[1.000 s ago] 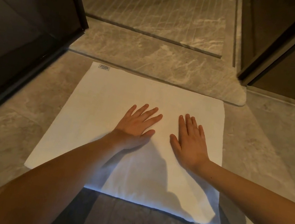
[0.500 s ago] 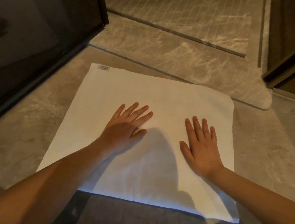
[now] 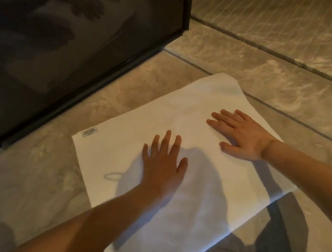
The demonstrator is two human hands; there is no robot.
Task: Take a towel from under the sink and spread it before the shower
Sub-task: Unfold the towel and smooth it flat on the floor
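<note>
White towel [image 3: 182, 128] lies flat, tag [image 3: 89, 129] at 9 o'clock. My left hand [image 3: 163, 165] and right hand [image 3: 244, 136] rest open-palmed on it, gripping nothing.

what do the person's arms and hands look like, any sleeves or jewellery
Both forearms are bare as far as the frame shows, with no sleeve in view. The left hand and right hand are uncovered, with no gloves. No ring, watch or bracelet shows on the fingers or wrists, and no markings. The picture is slightly blurred, so small details cannot be told.

Towel [image 3: 184, 118] label [image 3: 89, 129]: print illegible
</note>
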